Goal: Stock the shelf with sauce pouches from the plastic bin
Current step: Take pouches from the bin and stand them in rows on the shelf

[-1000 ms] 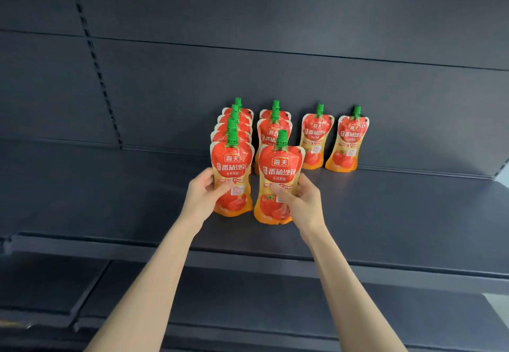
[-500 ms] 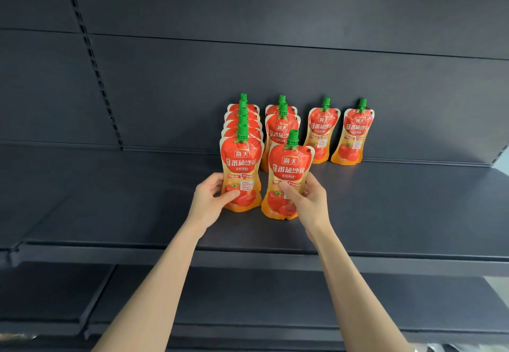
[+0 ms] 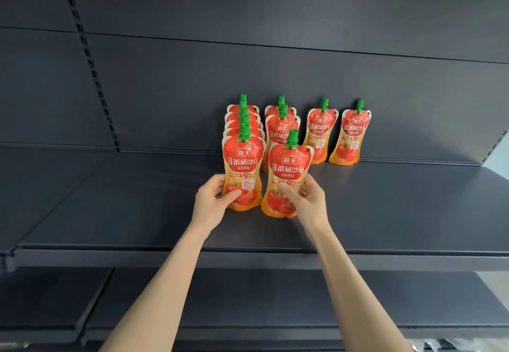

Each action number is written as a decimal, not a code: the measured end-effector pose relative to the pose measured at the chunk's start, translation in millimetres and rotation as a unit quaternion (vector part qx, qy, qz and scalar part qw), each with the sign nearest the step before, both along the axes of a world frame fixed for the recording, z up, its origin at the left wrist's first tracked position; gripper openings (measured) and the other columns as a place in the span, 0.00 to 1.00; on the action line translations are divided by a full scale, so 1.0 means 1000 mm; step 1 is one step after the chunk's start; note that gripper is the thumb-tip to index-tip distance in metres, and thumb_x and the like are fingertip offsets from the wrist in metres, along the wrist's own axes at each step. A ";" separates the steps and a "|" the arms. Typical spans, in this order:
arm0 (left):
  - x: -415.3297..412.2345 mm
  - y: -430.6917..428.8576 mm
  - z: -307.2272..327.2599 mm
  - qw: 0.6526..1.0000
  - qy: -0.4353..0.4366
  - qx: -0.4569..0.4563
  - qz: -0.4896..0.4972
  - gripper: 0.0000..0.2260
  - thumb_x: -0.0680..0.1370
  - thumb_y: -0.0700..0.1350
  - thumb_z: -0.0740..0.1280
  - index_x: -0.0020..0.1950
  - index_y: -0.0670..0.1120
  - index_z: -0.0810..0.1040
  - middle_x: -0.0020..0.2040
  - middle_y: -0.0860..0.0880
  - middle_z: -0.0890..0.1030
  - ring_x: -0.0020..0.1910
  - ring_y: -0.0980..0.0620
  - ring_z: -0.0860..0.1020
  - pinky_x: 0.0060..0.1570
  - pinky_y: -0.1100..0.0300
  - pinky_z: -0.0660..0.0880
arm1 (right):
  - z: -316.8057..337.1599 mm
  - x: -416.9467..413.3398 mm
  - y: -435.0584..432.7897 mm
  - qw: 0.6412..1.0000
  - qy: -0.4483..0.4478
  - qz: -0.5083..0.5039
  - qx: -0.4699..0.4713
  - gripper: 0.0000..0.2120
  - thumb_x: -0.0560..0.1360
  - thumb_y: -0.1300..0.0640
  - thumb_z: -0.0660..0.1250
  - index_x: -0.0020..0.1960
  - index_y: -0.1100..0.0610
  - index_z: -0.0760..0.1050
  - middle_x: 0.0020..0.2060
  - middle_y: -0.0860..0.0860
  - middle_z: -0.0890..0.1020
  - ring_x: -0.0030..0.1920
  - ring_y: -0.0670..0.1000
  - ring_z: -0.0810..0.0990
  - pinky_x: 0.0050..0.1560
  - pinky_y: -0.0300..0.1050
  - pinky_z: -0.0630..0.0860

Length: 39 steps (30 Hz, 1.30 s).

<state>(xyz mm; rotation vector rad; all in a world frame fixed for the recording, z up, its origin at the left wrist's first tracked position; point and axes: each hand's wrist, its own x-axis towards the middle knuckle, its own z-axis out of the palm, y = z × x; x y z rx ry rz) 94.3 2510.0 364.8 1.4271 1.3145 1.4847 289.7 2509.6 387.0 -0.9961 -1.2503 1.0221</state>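
From where I stand, the red-and-orange plastic-film front left pouch (image 3: 242, 170) is glossy, its printed face catching soft highlights. The matching red-and-orange plastic-film front right pouch (image 3: 287, 178) has the same slick sheen, and so do the standing pouches behind (image 3: 321, 131). Their green moulded plastic screw caps (image 3: 292, 138) look duller and are ribbed round the sides. The dark grey shelf board (image 3: 385, 208) looks like coated sheet metal, smooth and matt, with only a faint glow along its front lip. The dark grey back panel (image 3: 248, 62) has that same flat matt coating. The slotted dark metal upright strip (image 3: 91, 62) and the dark grey lower shelf (image 3: 275, 296) are equally matt.
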 end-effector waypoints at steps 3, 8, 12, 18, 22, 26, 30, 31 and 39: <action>0.000 0.000 -0.001 1.000 0.009 0.002 0.007 0.14 0.73 0.41 0.71 0.57 0.46 0.75 0.54 0.50 0.81 0.53 0.54 0.79 0.49 0.64 0.77 | -0.001 0.002 0.001 1.000 -0.004 0.001 -0.001 0.13 0.73 0.60 0.70 0.57 0.53 0.75 0.48 0.46 0.83 0.47 0.43 0.83 0.42 0.33 0.79; 0.001 -0.001 -0.001 0.999 0.020 0.005 0.029 0.16 0.72 0.43 0.73 0.58 0.47 0.74 0.53 0.51 0.80 0.53 0.55 0.78 0.49 0.65 0.75 | -0.009 0.007 0.001 0.999 -0.043 0.022 -0.005 0.16 0.73 0.63 0.70 0.57 0.51 0.72 0.50 0.46 0.82 0.50 0.45 0.82 0.44 0.35 0.79; 0.003 -0.001 -0.002 0.999 0.023 0.000 0.042 0.20 0.70 0.46 0.75 0.59 0.48 0.72 0.55 0.53 0.78 0.54 0.56 0.77 0.48 0.65 0.75 | -0.012 0.011 0.013 0.996 -0.084 0.002 0.002 0.18 0.72 0.63 0.71 0.59 0.53 0.71 0.52 0.50 0.81 0.53 0.48 0.80 0.50 0.41 0.79; 0.006 0.001 0.000 0.999 0.012 0.001 0.044 0.18 0.71 0.46 0.74 0.58 0.48 0.74 0.53 0.54 0.79 0.53 0.58 0.78 0.46 0.68 0.74 | -0.012 0.007 0.048 0.991 -0.118 -0.065 0.008 0.18 0.70 0.62 0.73 0.56 0.57 0.71 0.53 0.53 0.81 0.55 0.54 0.80 0.55 0.53 0.78; 0.006 0.005 -0.002 0.999 0.042 -0.006 0.034 0.15 0.73 0.46 0.72 0.57 0.48 0.74 0.53 0.54 0.79 0.52 0.57 0.78 0.45 0.68 0.74 | -0.008 0.005 0.063 0.988 -0.135 -0.071 0.015 0.16 0.70 0.63 0.73 0.55 0.59 0.71 0.53 0.55 0.81 0.53 0.54 0.80 0.51 0.45 0.77; 0.003 0.009 -0.003 0.998 0.052 -0.005 0.027 0.15 0.73 0.46 0.71 0.58 0.46 0.74 0.54 0.52 0.79 0.52 0.56 0.78 0.47 0.66 0.74 | -0.012 0.009 0.069 0.987 -0.144 -0.061 0.029 0.16 0.70 0.64 0.73 0.55 0.59 0.72 0.52 0.54 0.81 0.53 0.53 0.80 0.51 0.43 0.76; 0.000 0.013 -0.003 0.999 0.050 -0.016 0.012 0.16 0.74 0.46 0.70 0.60 0.46 0.74 0.56 0.51 0.80 0.54 0.54 0.78 0.49 0.64 0.75 | -0.011 0.007 0.081 0.987 -0.144 -0.063 0.022 0.16 0.71 0.64 0.72 0.55 0.58 0.70 0.53 0.54 0.80 0.55 0.55 0.79 0.56 0.50 0.77; 0.000 0.013 -0.003 0.999 0.050 -0.017 0.009 0.16 0.74 0.46 0.70 0.60 0.46 0.74 0.56 0.51 0.80 0.55 0.54 0.78 0.51 0.62 0.76 | -0.011 0.006 0.083 0.987 -0.146 -0.062 0.022 0.15 0.71 0.64 0.72 0.55 0.57 0.70 0.53 0.53 0.80 0.55 0.55 0.79 0.56 0.51 0.77; -0.002 0.015 -0.006 0.998 0.057 -0.019 0.004 0.17 0.74 0.46 0.70 0.62 0.45 0.73 0.58 0.50 0.79 0.56 0.54 0.78 0.54 0.60 0.76 | -0.010 0.005 0.094 0.984 -0.160 -0.068 0.027 0.16 0.72 0.63 0.71 0.57 0.59 0.70 0.53 0.51 0.79 0.54 0.50 0.77 0.53 0.45 0.74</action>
